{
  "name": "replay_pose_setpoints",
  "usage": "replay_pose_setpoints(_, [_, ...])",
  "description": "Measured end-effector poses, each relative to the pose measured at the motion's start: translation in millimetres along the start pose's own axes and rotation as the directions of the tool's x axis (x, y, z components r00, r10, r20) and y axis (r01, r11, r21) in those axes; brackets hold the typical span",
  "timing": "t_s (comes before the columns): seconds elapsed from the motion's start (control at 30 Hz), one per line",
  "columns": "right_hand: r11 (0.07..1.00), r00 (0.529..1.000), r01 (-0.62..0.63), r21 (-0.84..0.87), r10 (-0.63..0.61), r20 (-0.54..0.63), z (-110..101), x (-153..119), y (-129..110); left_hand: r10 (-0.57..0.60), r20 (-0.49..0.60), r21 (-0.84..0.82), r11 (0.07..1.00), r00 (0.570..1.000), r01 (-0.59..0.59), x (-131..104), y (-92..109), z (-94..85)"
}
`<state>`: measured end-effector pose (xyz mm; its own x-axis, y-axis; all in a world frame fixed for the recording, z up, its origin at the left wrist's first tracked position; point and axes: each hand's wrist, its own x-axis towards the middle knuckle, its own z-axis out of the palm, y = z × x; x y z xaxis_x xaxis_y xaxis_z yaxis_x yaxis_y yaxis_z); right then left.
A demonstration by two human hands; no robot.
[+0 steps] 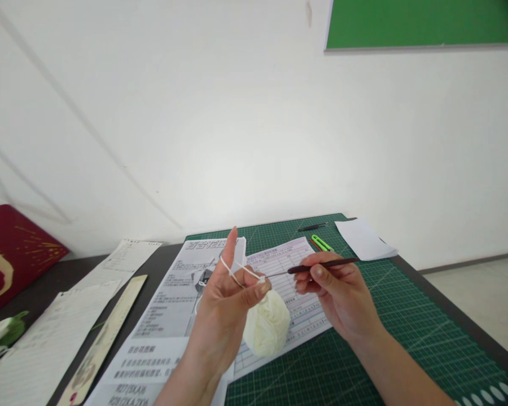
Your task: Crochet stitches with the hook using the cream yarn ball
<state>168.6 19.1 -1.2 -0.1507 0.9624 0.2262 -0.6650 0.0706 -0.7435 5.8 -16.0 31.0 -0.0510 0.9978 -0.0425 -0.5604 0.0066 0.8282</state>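
Note:
A strand of white yarn (pixel 242 265) loops round the raised index finger of my left hand (pixel 224 299). Between that hand's thumb and fingertips a small bit of the yarn is pinched. My right hand (pixel 338 293) grips a crochet hook (pixel 322 265) by its dark handle. The hook's thin metal shaft points left, and its tip meets the yarn at my left fingertips. Below and between both hands sits a ball of cream yarn (pixel 268 327) on a printed form (pixel 309 316).
A green cutting mat (pixel 398 349) lies under the papers. Near its back are a bright green stitch marker (pixel 322 243), dark tweezers (pixel 313 227) and a white sheet (pixel 366 239). Printed instructions (pixel 152 316), a ruler (pixel 105 338), handwritten sheets (pixel 68 332) and a red folder (pixel 21 254) lie leftward. A wall stands behind.

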Motion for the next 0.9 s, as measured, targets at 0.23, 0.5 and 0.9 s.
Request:
replay_pose_setpoints(0.23, [0.998,0.995,0.043,-0.047,-0.039,0.089,-4,0,-3,-0.015,0.047,0.018,1.000,0.999,0.014,0,4,-3.0])
replay_pose_setpoints(0.5, [0.962,0.961,0.209,-0.177,-0.168,0.220,-10,2,-9,-0.081,0.115,0.035,0.996,0.990,0.077,1,8,-6.5])
replay_pose_setpoints(0.9, [0.933,0.938,0.253,-0.257,-0.171,0.302,-14,2,-15,-0.157,0.176,0.072,0.987,0.972,0.146,1,13,-8.8])
